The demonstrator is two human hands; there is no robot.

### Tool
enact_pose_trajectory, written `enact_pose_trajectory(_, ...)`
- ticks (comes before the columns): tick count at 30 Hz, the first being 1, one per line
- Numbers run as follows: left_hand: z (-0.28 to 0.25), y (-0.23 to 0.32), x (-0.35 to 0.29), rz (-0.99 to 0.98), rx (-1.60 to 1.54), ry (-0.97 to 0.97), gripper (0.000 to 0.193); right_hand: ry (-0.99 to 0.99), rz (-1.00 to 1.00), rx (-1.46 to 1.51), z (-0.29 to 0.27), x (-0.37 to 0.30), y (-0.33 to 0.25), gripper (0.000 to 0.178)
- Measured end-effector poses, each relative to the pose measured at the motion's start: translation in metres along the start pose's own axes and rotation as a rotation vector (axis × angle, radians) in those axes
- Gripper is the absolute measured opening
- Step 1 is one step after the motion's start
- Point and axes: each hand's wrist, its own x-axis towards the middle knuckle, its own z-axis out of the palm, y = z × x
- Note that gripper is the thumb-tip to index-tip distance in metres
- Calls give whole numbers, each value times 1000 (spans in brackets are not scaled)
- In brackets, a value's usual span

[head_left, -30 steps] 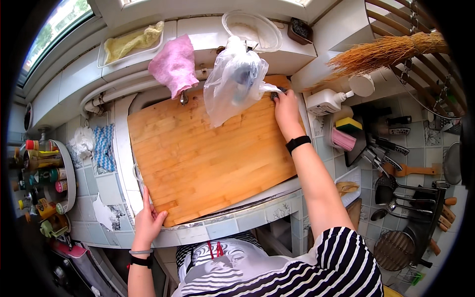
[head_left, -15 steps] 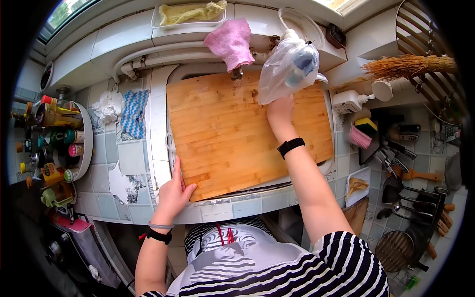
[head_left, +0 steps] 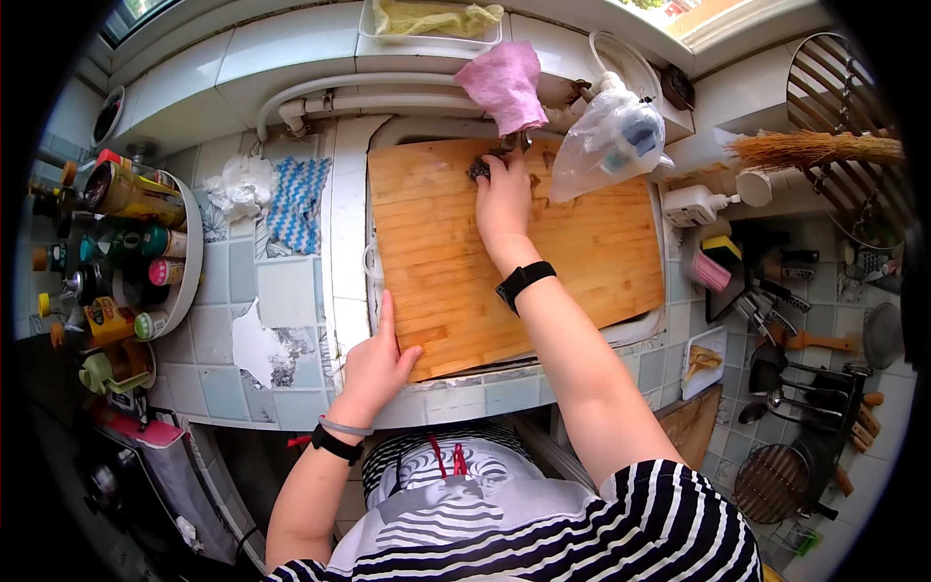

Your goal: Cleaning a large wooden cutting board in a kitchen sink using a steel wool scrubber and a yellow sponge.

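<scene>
The wooden board (head_left: pixel 592 242) lay over the sink (head_left: pixel 645 325), its long axis running left to right across the person's front, with the near edge slanting so that the right end sat farther from the body. The 2 hands were at nearly opposite long edges. The left hand (head_left: pixel 376 373) was at the near left corner, forefinger along the short edge, thumb spread apart from it; whether its other fingers gripped from beneath could not be told. The right hand (head_left: pixel 504 199) was closed on a dark scrubber (head_left: pixel 478 170) at the board's far side, left of middle, and was the nearer 1 to the tap (head_left: pixel 525 141) and pink cloth (head_left: pixel 502 87). Most of the bare wood lay rightward and bodyward of it; the plastic bag (head_left: pixel 601 150) was to its right, clear of the fingers
</scene>
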Motion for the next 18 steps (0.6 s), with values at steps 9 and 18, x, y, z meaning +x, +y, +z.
enact_pose_trajectory(9,-4,1,1,61,-13,-36,99,70,307,-23,20,22,36,30)
enact_pose_trajectory(18,-1,-6,1,47,28,-5,99,-98,-40,-254,32,3,-30,45)
